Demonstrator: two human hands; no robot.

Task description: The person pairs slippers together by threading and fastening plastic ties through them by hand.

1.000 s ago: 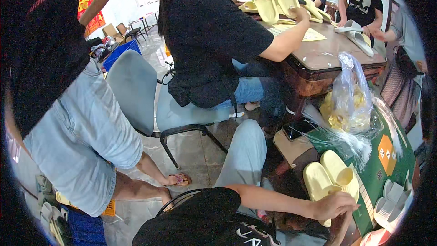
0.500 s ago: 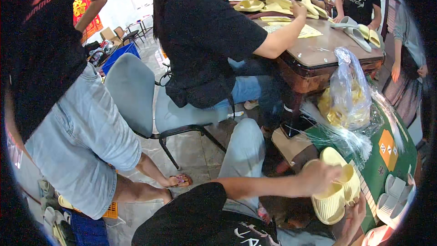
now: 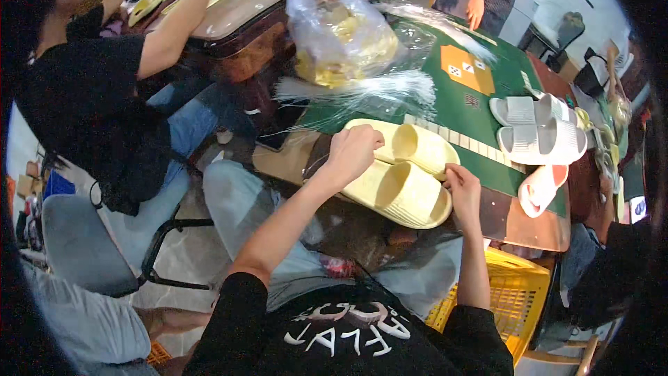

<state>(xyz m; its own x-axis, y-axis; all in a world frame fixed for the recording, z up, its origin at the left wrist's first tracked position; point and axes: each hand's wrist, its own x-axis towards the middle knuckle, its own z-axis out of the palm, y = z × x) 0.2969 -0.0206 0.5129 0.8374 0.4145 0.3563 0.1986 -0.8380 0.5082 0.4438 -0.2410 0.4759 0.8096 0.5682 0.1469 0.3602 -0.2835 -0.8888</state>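
Note:
A pair of pale yellow slide slippers [image 3: 410, 184] lies side by side at the near edge of the green table, straps toward my right. My left hand [image 3: 353, 157] is closed above the slippers, beside the straps. Whatever its pinched fingers hold is too small to make out. At the right end, my right hand [image 3: 465, 191] pinches the rims where the two slippers meet. Just behind the pair, a bundle of thin clear plastic strands [image 3: 390, 94] spreads over the table.
A clear bag [image 3: 341, 35] with yellow things stands behind the strands. Grey slippers [image 3: 539, 132] and a pink slipper [image 3: 543, 189] lie to the right. A yellow crate [image 3: 515, 296] is below the table's near edge. A person in black [image 3: 97, 97] sits at the left.
The view has swung to the right, bringing the green table to the middle. My left hand, blurred before over the straps, is now beside them; my right hand stays at the slippers' right end.

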